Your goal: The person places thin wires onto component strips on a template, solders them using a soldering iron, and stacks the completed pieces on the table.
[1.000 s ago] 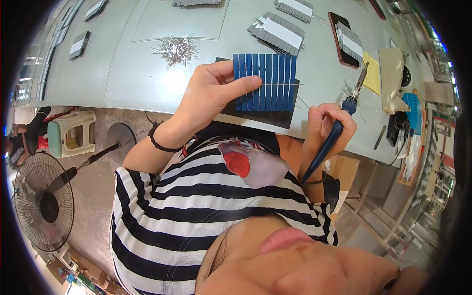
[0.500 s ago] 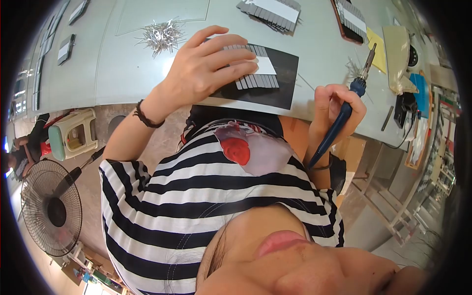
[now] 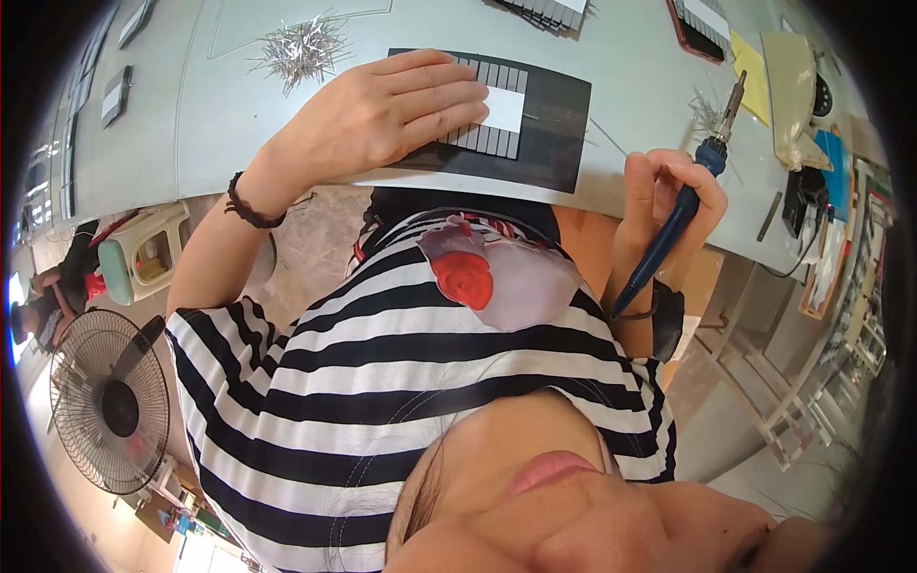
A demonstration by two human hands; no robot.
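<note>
My left hand (image 3: pixel 396 110) lies flat, fingers stretched out, over the left part of a grey slatted panel with a white band (image 3: pixel 504 110). The panel rests on a black board (image 3: pixel 559 124) at the table's front edge. At the right, my right hand (image 3: pixel 673 196) is closed around a blue soldering iron (image 3: pixel 659 244), whose metal tip points up and away over the table. A pile of thin silver strips (image 3: pixel 304 52) lies beyond my left hand. More thin strips (image 3: pixel 707 113) lie near the iron's tip.
Further grey slatted panels (image 3: pixel 549 13) lie at the far edge, one on a phone (image 3: pixel 695 33). A yellow pad (image 3: pixel 751 81), a blue box (image 3: pixel 833 160) and a cable are at the right. A fan (image 3: pixel 119 409) and a stool (image 3: pixel 143 258) stand left; a person (image 3: pixel 55 296) is behind.
The panel was held up blue side showing; now it lies grey side up on the black board. My left hand has opened and lies on it. My right hand still holds the iron.
</note>
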